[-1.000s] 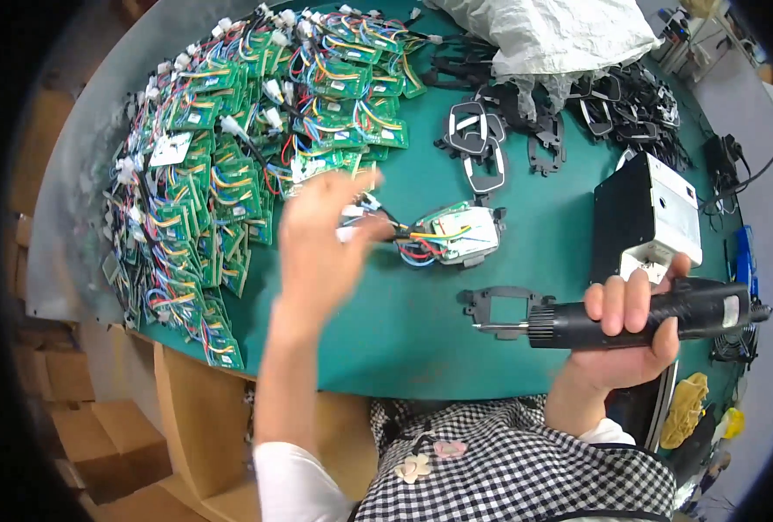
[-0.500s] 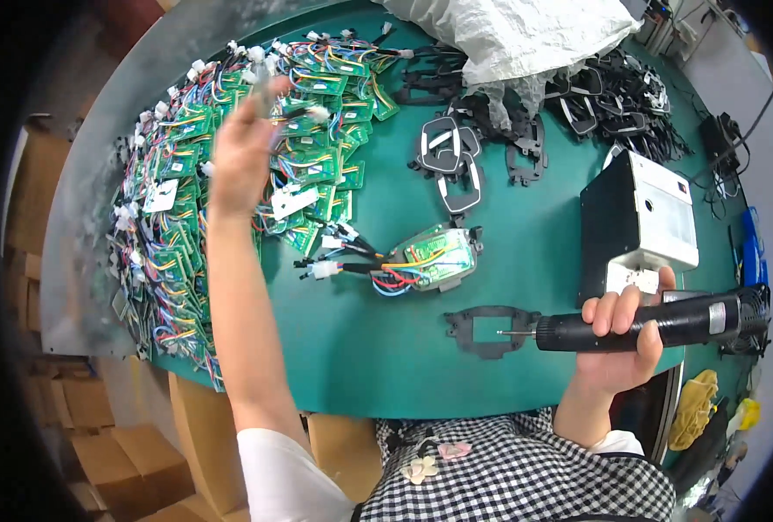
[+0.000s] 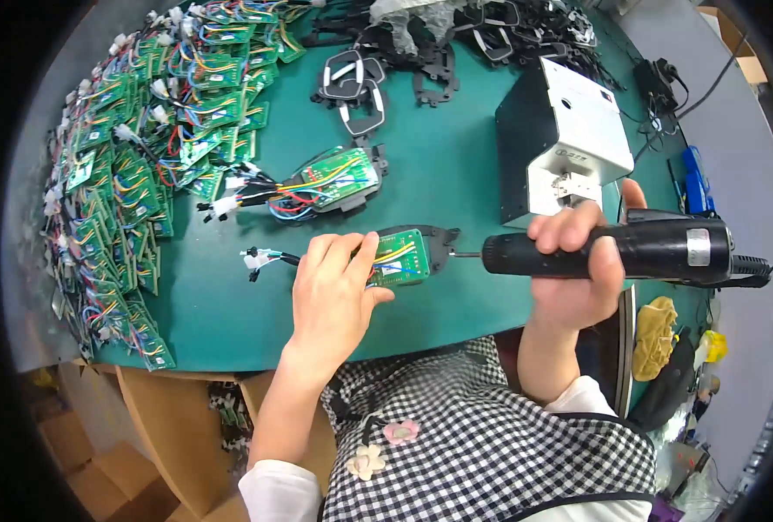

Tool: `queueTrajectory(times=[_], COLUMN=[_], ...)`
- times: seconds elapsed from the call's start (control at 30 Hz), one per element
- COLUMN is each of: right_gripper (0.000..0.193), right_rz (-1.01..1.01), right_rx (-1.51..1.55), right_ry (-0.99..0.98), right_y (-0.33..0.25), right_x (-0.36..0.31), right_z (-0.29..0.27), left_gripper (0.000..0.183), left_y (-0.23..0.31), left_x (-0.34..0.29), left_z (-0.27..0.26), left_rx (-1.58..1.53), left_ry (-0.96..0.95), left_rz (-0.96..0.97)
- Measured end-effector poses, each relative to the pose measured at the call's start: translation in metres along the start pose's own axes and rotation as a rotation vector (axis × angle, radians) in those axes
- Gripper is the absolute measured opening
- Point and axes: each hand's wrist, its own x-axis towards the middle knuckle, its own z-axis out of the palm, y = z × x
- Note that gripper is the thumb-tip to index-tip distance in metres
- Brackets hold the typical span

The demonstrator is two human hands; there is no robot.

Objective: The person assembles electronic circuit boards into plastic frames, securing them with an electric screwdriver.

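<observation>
My left hand (image 3: 330, 291) grips the near end of a green circuit board (image 3: 406, 257), its thumb and fingers at the edges. The board lies over a black plastic frame (image 3: 441, 247) on the table, and its cable with white connectors (image 3: 259, 258) trails out to the left. In my right hand (image 3: 582, 261) is a black electric screwdriver (image 3: 639, 252), held level, its bit pointing left beside the frame's right end. Just beyond, a second board (image 3: 339, 177) with coloured wires sits in a black housing (image 3: 371, 193).
Piled boards with wires (image 3: 126, 174) cover the table's left side. Black plastic frames (image 3: 499, 35) and white-edged pieces (image 3: 362, 109) lie at the back. A black and white box-shaped device (image 3: 569, 130) stands right of centre, with a tan cloth (image 3: 656, 335) near the right edge.
My left hand has come from the board pile to the frame, now with a circuit board in it. The screwdriver stays in my right hand. The whole view has shifted rightward.
</observation>
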Motion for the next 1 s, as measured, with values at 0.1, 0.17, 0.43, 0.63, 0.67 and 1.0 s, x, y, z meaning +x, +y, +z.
queueTrajectory(times=[0.1, 0.17, 0.43, 0.63, 0.67, 1.0], right_gripper=[0.067, 0.066, 0.066, 0.063, 0.062, 0.041], right_rz=[0.025, 0.038, 0.138, 0.235, 0.292, 0.571], right_rx=[-0.05, -0.139, -0.297, -0.31, -0.311, -0.362], right_ry=[-0.008, -0.032, -0.117, -0.141, -0.16, -0.341], right_y=[0.009, 0.016, 0.038, 0.049, 0.051, 0.072], right_x=[0.004, 0.007, 0.02, 0.021, 0.023, 0.051], right_z=[0.001, -0.002, -0.005, -0.002, 0.001, 0.032], left_gripper=[0.059, 0.058, 0.058, 0.058, 0.058, 0.05], left_y=[0.006, 0.006, 0.007, 0.004, 0.003, 0.003], left_x=[0.009, 0.012, 0.026, 0.027, 0.028, 0.025], left_z=[0.015, 0.023, 0.027, 0.028, 0.026, 0.03], left_rx=[0.003, -0.009, -0.016, -0.035, -0.039, 0.002], left_ry=[-0.07, -0.102, -0.202, -0.225, -0.227, -0.168], left_rz=[-0.018, -0.01, -0.09, -0.101, -0.102, -0.036])
